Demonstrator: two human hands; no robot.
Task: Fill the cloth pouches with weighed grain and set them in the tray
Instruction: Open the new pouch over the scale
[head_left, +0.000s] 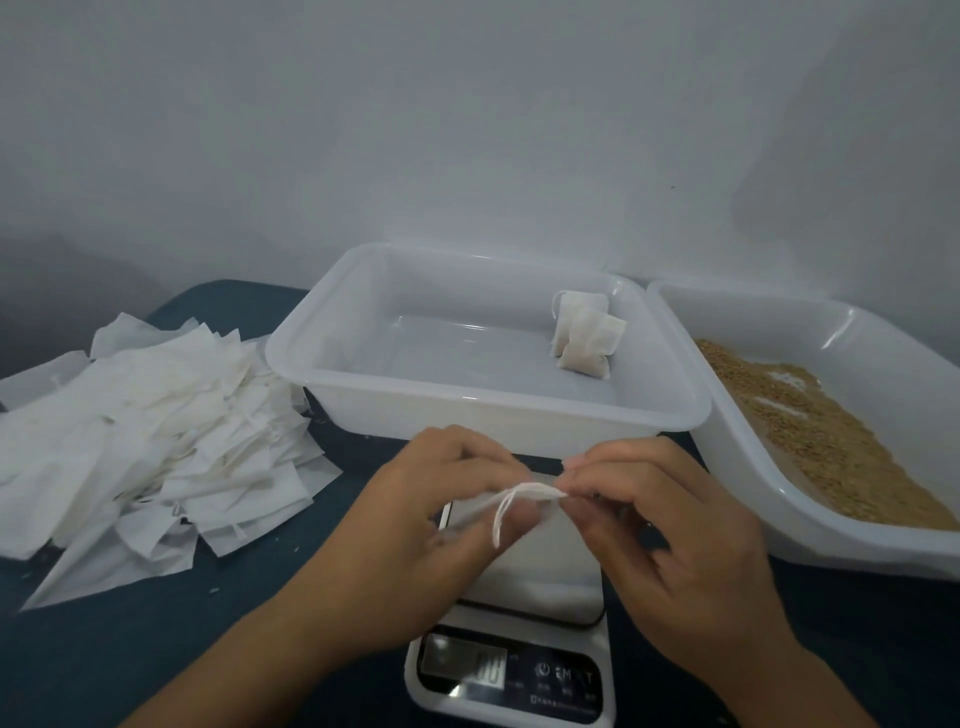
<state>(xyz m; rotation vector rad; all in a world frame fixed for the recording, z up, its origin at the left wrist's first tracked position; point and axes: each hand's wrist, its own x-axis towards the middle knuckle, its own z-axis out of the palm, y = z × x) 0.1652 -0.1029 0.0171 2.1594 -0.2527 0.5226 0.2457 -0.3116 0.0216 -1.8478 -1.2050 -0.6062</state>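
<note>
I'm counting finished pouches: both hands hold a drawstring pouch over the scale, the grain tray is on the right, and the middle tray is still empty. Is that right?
Not quite. The head view shows the translucent white plastic middle tray already holds two filled cloth pouches in its far right corner. The rest stands: left hand and right hand hold the drawstring pouch above the white digital scale.

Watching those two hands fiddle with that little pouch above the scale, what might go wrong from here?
Two risks, both guesses. The left hand and right hand pinch the pouch only at its top, with its drawstring dangling; if the grip slips, it could drop onto the scale. The grain tray sits close beside the right wrist, so a careless move might bump it and scatter grain.
</note>
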